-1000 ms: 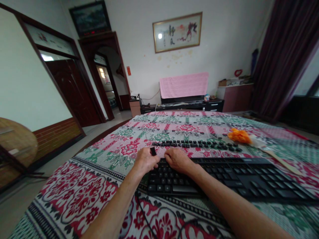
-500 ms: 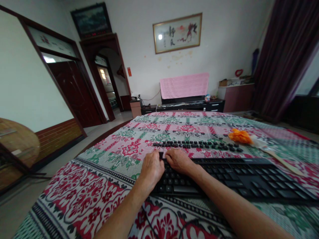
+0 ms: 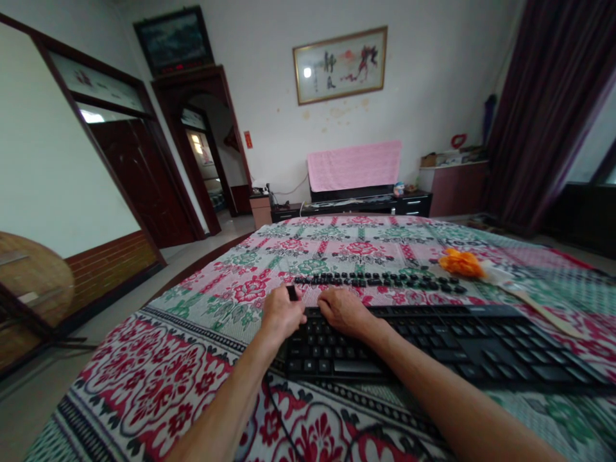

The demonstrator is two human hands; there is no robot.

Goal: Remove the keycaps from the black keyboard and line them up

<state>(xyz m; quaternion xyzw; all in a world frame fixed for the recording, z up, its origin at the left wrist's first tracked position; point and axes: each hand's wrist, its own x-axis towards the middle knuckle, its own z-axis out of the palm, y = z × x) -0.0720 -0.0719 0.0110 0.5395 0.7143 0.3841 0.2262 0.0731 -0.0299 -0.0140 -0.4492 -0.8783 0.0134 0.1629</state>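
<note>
A black keyboard (image 3: 447,346) lies across the patterned tablecloth, keys still on its left and right parts and bare gaps in its upper rows. My left hand (image 3: 282,313) is closed on a small black piece (image 3: 292,292) that sticks up past the thumb; its lower end is hidden in my fingers. That hand is just off the keyboard's upper left corner. My right hand (image 3: 342,309) rests curled on the keyboard's top left, and whatever its fingers hold, if anything, is hidden. Beyond both hands lie rows of loose black keycaps (image 3: 375,280).
An orange fluffy duster (image 3: 461,263) with a pale handle (image 3: 548,311) lies behind the keyboard on the right. A black cable (image 3: 279,414) runs off the table's near side. The flowered tablecloth (image 3: 158,366) covers the table. A pink cloth (image 3: 355,165) hangs over a screen at the far wall.
My left hand has moved left, away from my right hand, carrying the small black piece that was between them. The right hand has stayed on the keyboard.
</note>
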